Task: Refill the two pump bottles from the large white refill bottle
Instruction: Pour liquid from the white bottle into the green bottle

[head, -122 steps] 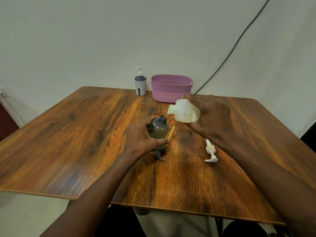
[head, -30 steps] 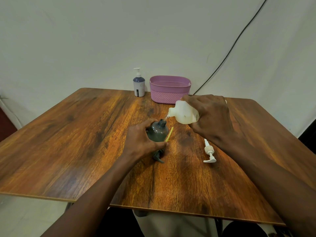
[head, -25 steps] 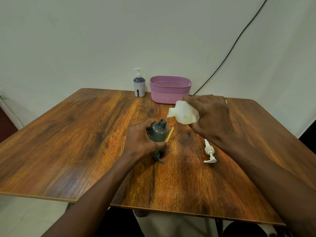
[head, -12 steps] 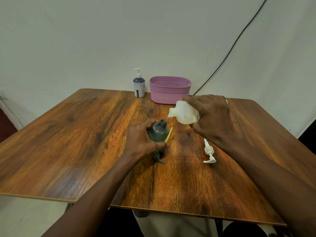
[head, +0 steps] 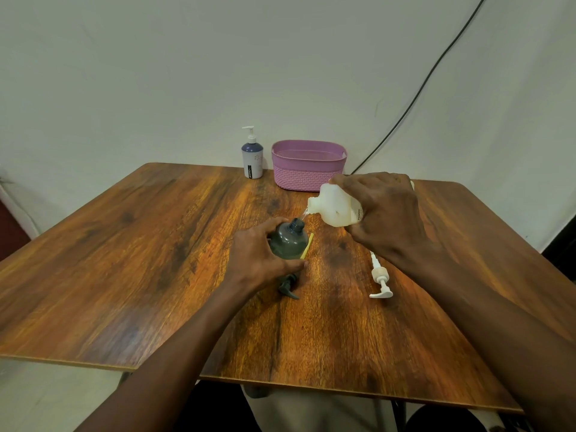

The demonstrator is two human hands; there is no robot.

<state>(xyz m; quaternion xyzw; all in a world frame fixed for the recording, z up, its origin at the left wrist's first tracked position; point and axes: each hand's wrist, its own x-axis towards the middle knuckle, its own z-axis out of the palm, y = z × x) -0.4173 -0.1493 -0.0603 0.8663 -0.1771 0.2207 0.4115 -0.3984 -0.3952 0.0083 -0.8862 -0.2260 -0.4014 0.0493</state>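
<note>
My left hand (head: 260, 255) grips a dark grey pump bottle (head: 288, 240) that stands upright near the table's middle, its neck uncovered. My right hand (head: 385, 213) holds the large white refill bottle (head: 335, 208) tipped to the left, its mouth just above the grey bottle's neck, and a thin clear stream runs between them. The grey pump head (head: 288, 286) with its yellow tube (head: 307, 249) lies just in front of that bottle. A white pump head (head: 380, 280) lies on the table to the right. A second pump bottle (head: 252, 159), white with a dark blue top, stands at the back.
A purple woven basket (head: 307, 173) sits at the back edge of the wooden table (head: 124, 260), right of the blue-topped bottle. A black cable (head: 420, 85) runs down the wall behind it.
Almost nothing has moved over the last second. Compared with about five seconds ago, the white bottle's mouth has come down closer to the grey bottle's neck and liquid is running.
</note>
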